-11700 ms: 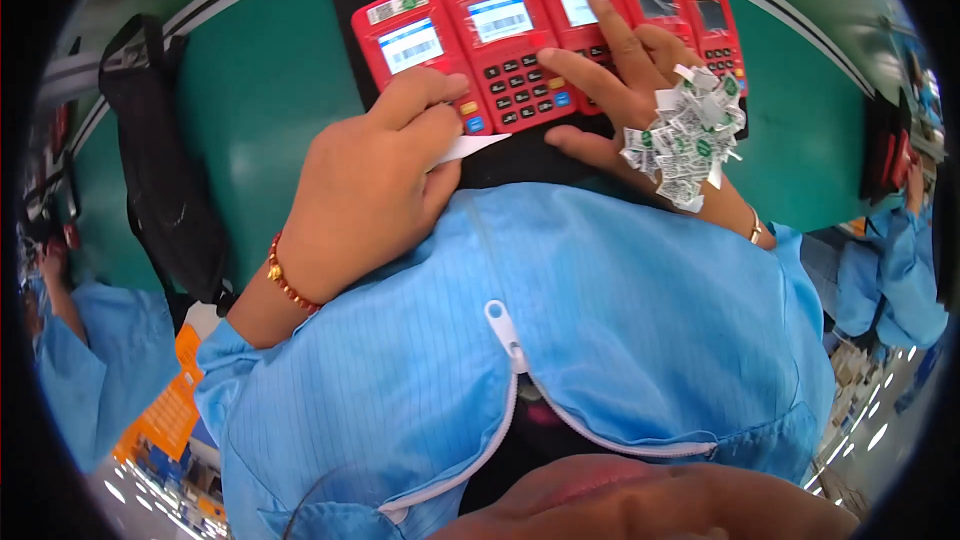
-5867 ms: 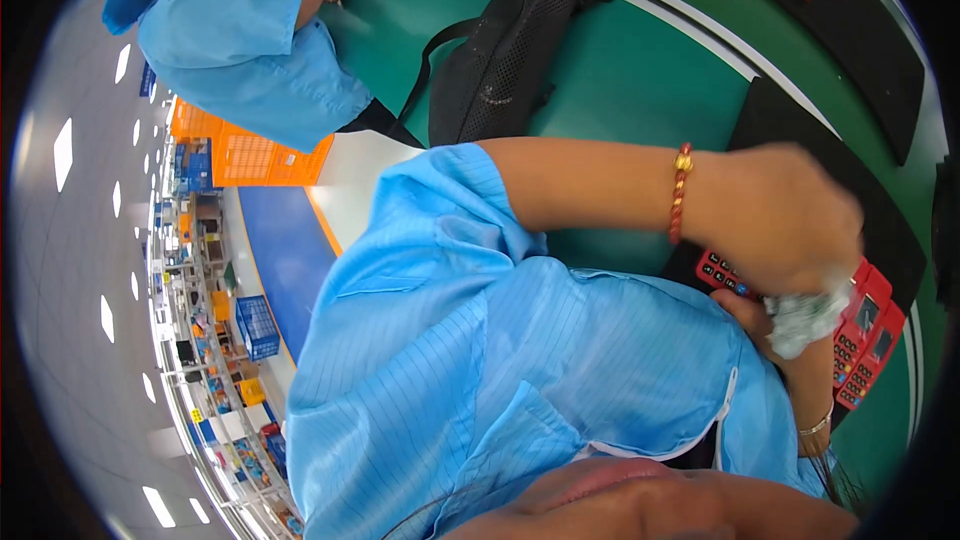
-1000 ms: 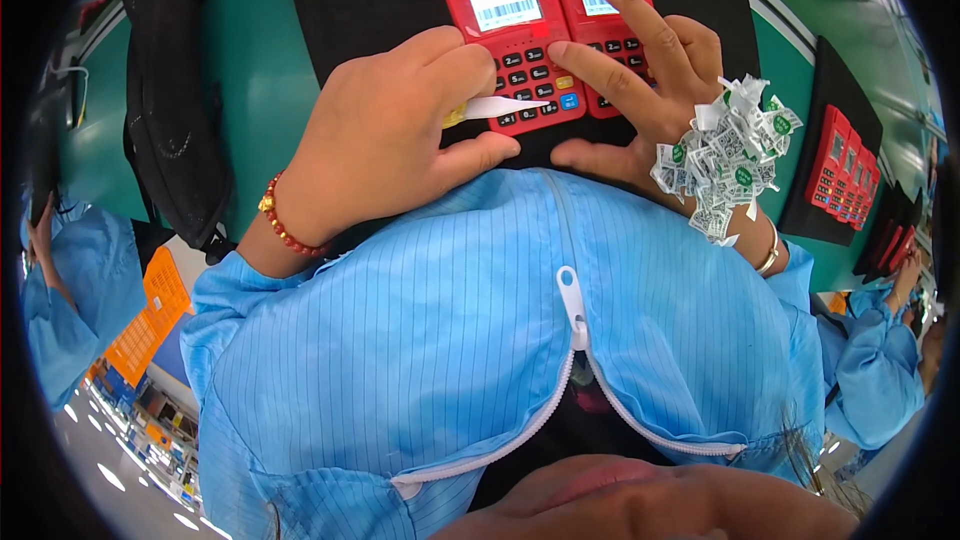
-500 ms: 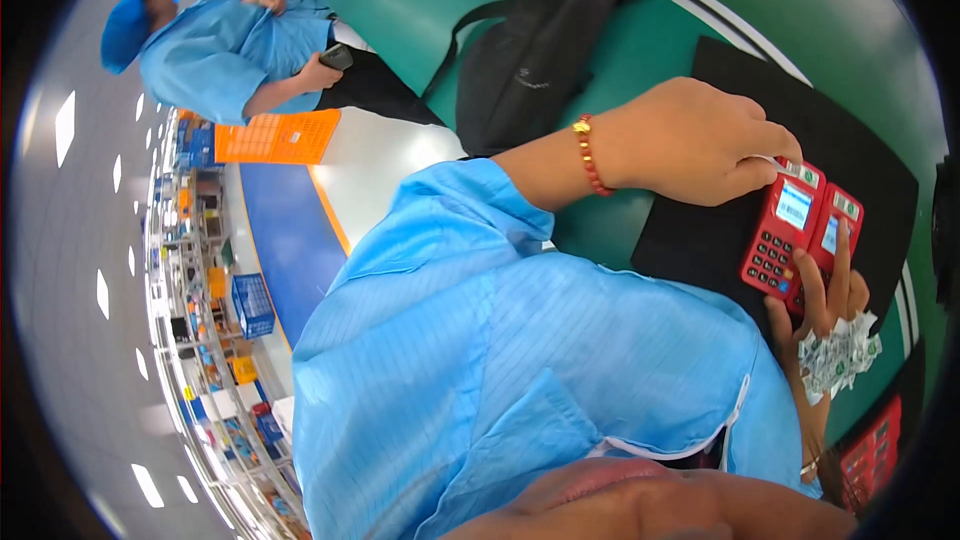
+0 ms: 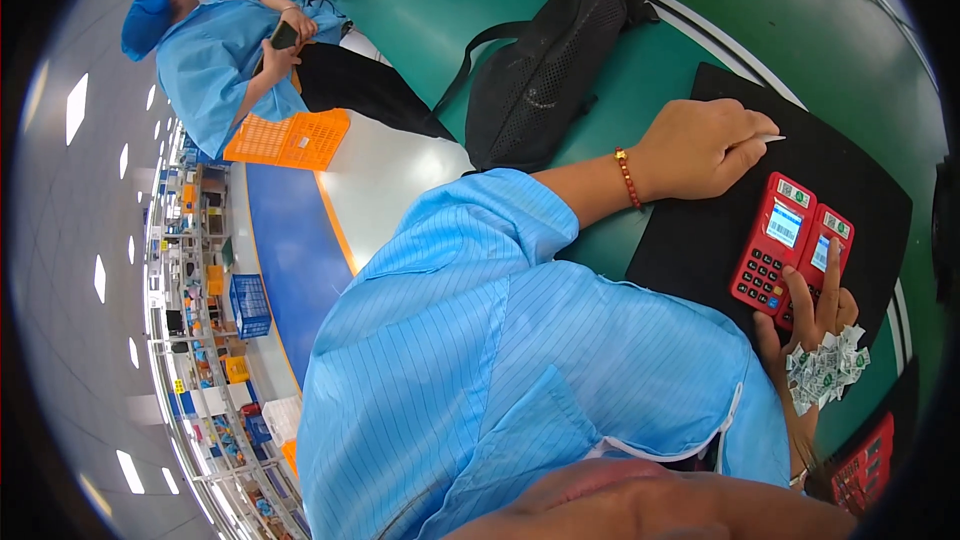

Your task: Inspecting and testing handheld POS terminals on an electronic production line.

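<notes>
Two red card payment terminals [image 5: 768,252] [image 5: 826,230] lie side by side on a black mat, screens lit, each with a small label above its screen. My left hand [image 5: 700,150], wearing a red bead bracelet, is closed in a pinch beyond their top edge, apart from them. A small white pointed sliver [image 5: 773,138] sticks out from its fingertips; what kind it is I cannot tell. My right hand [image 5: 822,315] lies on the right terminal, fingers stretched and apart, one fingertip over its screen. Several small white-and-green stickers [image 5: 828,368] cover the back of that hand.
The black mat [image 5: 690,240] rests on a green table. A black bag [image 5: 545,70] with a strap stands beyond my left arm. At lower right lies a red object [image 5: 865,465], partly cut off. Two people in blue sit at far left, near an orange crate [image 5: 290,140].
My left hand has drawn back from the top of the left terminal, uncovering its label. The right hand stays on the right terminal. The nearer person's phone has shifted, and my view has moved slightly.
</notes>
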A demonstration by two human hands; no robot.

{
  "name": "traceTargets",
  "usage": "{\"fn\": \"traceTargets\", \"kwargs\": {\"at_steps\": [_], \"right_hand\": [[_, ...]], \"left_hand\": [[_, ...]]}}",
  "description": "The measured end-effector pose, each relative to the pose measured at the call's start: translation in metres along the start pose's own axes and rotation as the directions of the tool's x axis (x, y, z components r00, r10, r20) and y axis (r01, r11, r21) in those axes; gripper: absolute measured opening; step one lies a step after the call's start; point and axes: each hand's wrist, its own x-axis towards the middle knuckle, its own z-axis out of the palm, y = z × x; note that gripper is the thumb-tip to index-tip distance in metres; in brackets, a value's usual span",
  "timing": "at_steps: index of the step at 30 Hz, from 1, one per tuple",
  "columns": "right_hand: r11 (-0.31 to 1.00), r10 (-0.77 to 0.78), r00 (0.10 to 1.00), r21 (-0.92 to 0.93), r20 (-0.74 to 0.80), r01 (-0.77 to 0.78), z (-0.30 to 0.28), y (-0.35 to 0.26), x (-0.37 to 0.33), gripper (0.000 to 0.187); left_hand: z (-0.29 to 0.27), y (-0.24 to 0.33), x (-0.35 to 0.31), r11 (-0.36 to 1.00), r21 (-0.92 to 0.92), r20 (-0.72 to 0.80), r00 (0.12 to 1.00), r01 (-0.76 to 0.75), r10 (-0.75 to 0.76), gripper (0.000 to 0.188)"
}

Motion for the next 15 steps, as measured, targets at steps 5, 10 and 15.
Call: {"fn": "traceTargets", "kwargs": {"at_steps": [5,10,15], "right_hand": [[1.0,0.006,1.0,-0.006,0.001,-0.006,0.0026,0.0011,-0.0017,0.072],[1.0,-0.008,1.0,-0.014,-0.017,0.008,0.0027,-0.0001,-0.0022,0.07],[0.999,-0.036,0.999,-0.009,-0.024,0.035,0.0024,0.0015,0.0052,0.069]], "left_hand": [[-0.0026,0.0042,-0.0013,0.999,0.037,0.063,0.998,0.002,-0.004,0.025],[-0.0015,0.0028,-0.0019,1.0,0.027,0.065,0.998,0.003,-0.005,0.024],[-0.0025,0.0014,-0.0016,0.998,0.057,0.037,0.999,-0.016,0.014,0.024]]}}
